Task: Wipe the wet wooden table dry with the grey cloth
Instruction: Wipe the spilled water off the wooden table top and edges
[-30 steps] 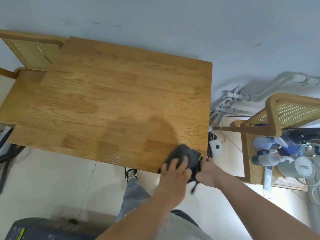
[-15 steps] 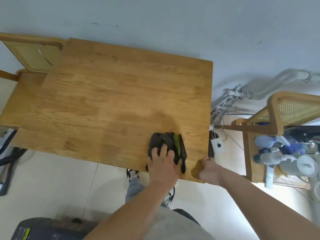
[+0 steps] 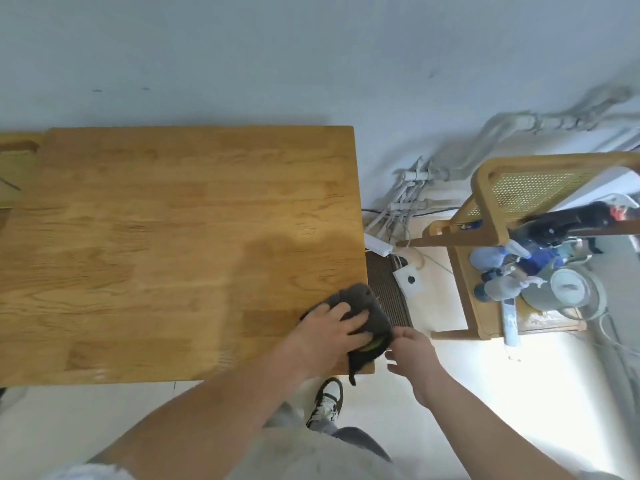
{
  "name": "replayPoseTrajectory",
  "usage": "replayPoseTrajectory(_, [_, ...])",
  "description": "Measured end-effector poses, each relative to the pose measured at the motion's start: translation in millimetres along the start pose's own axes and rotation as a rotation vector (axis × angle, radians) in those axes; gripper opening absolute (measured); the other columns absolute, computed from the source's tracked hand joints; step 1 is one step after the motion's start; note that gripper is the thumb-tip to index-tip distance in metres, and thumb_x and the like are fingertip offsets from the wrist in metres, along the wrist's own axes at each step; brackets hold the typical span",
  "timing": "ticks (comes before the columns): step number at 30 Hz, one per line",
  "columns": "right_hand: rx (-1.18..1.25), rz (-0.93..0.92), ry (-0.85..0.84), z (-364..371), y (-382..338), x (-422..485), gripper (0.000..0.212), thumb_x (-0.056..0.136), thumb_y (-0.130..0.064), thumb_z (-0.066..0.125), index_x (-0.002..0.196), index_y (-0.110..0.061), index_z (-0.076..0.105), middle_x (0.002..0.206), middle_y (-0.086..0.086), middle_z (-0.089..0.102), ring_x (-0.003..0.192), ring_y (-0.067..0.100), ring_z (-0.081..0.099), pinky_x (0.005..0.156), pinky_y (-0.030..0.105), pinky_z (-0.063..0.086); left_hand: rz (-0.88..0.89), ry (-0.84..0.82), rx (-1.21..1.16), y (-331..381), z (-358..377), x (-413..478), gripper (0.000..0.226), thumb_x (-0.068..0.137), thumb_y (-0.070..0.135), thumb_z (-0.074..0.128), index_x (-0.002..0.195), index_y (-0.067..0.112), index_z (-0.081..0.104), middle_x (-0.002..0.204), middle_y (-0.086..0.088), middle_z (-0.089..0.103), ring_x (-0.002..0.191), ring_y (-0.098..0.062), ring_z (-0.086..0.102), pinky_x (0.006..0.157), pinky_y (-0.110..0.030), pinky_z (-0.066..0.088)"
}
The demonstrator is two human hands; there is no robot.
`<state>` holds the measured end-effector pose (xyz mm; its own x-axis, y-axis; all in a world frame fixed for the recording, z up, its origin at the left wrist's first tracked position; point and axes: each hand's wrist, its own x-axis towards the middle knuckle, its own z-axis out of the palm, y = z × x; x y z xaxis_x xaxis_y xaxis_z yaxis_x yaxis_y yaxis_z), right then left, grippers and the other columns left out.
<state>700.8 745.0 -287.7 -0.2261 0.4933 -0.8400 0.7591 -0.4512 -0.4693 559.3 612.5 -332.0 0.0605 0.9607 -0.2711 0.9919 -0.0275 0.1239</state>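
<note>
At the worktop's point(image 3: 173, 237) near right corner, the left grip point(image 3: 329, 329) pressed flat on the grey cloth point(image 3: 363, 301), mid-wipe; the right grip point(image 3: 412, 355) hung loose and empty beside it. Next, likely, a sweep leftward.

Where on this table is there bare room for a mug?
The wooden table is bare from the wall edge to the near edge, left of the grey cloth. Only its near right corner is taken: the left hand presses the cloth there, the right hand beside it. The chair on the right is crowded with bottles.
</note>
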Motion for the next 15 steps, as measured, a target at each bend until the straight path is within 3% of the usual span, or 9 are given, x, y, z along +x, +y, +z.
replayPoseTrajectory(2, [0.009, 0.037, 0.031, -6, 3, 9, 0.017, 0.097, 0.000, 0.047, 0.089, -0.007, 0.061, 0.084, 0.012, 0.055, 0.082, 0.029, 0.046, 0.075, 0.040, 0.043, -0.094, -0.032, 0.017, -33, -17, 22, 0.061, 0.102, 0.020, 0.053, 0.154, 0.041, 0.030, 0.170, 0.004, 0.016, 0.147, -0.030, 0.022, 0.109, -0.051, 0.036])
replayPoseTrajectory(6, [0.055, 0.056, 0.015, -8, -3, 17, 0.024, 0.096, 0.003, 0.047, 0.090, -0.013, 0.063, 0.086, 0.012, 0.052, 0.081, 0.028, 0.044, 0.074, 0.039, 0.038, -0.635, 0.034, -0.246, -51, -47, 55, 0.048, 0.100, 0.023, 0.054, 0.145, 0.039, 0.042, 0.166, -0.002, 0.021, 0.140, -0.035, 0.025, 0.100, -0.052, 0.045])
replayPoseTrajectory(8, [-0.002, 0.061, 0.009, -4, -4, 21, 0.028, 0.094, 0.004, 0.045, 0.092, -0.016, 0.064, 0.084, 0.012, 0.055, 0.080, 0.028, 0.049, 0.073, 0.039, 0.041, -0.667, 0.011, -0.287, -29, -46, 55, 0.041, 0.098, 0.024, 0.056, 0.136, 0.035, 0.046, 0.161, -0.006, 0.022, 0.138, -0.039, 0.025, 0.101, -0.054, 0.043])
replayPoseTrajectory(11, [-0.200, 0.030, 0.057, 1, -4, 25, 0.032, 0.089, 0.003, 0.047, 0.108, -0.010, 0.068, 0.089, 0.007, 0.064, 0.089, 0.032, 0.060, 0.080, 0.041, 0.049, -0.447, 0.042, -0.227, 17, -16, 27, 0.046, 0.091, 0.032, 0.064, 0.134, 0.037, 0.047, 0.156, -0.003, 0.028, 0.137, -0.039, 0.028, 0.098, -0.055, 0.040])
replayPoseTrajectory(13, [-0.306, 0.056, 0.130, 0, -7, 27, 0.036, 0.086, 0.002, 0.050, 0.118, 0.000, 0.066, 0.101, 0.015, 0.066, 0.100, 0.036, 0.061, 0.088, 0.040, 0.049, -0.185, 0.046, -0.202, 29, 9, 2, 0.050, 0.082, 0.035, 0.073, 0.129, 0.037, 0.054, 0.153, 0.000, 0.035, 0.131, -0.036, 0.036, 0.091, -0.054, 0.044])
replayPoseTrajectory(15, [-0.288, 0.105, 0.165, 2, -11, 28, 0.040, 0.081, -0.002, 0.052, 0.117, 0.008, 0.063, 0.103, 0.025, 0.068, 0.095, 0.040, 0.062, 0.083, 0.040, 0.050, 0.065, 0.019, -0.174, 11, 18, -12, 0.043, 0.082, 0.035, 0.072, 0.123, 0.038, 0.061, 0.150, 0.003, 0.042, 0.126, -0.032, 0.041, 0.087, -0.049, 0.047])
